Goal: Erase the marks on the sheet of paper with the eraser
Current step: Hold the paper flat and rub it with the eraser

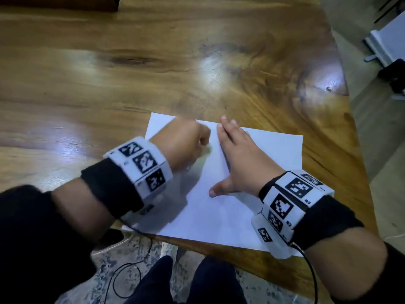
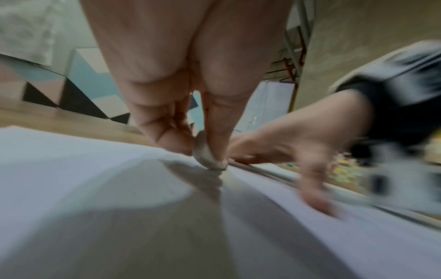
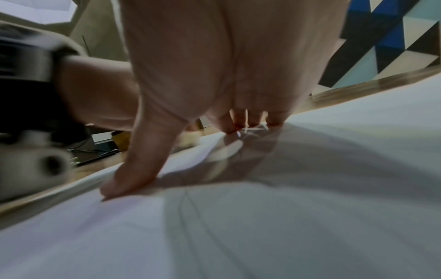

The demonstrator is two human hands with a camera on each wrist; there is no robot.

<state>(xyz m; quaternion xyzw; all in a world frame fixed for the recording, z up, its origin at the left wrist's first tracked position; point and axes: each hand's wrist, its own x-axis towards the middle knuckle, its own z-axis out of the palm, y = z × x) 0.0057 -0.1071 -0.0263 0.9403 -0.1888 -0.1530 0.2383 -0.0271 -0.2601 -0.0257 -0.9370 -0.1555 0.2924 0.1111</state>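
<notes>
- Looking down from the head camera, we see a white sheet of paper [image 1: 252, 172] lying flat on a wooden tabletop [image 1: 109, 73], near its front edge.
- Our left hand [image 1: 182, 143] is curled, its thumb and fingers pinching a small pale eraser [image 2: 207, 154].
- From the left wrist camera, the eraser's lower end touches the sheet, toward the far left part of the page; that view is blurred.
- Our right hand [image 1: 238, 156] lies flat on the paper with straight fingers [image 1: 228, 130] reaching toward the far edge and the thumb spread out toward us; it holds nothing.
- The two hands sit just beside each other, the left hand's knuckles near the right hand's fingers.
- We cannot make out any marks on the sheet in the head view; the right wrist view shows only faint lines on the page.
- Both wrists wear white bands [image 1: 144, 165] with black-and-white square patterns over dark cuffs.
- Thin black cables [image 1: 122, 275] hang below the tabletop edge, above a speckled floor [image 1: 157, 249].
</notes>
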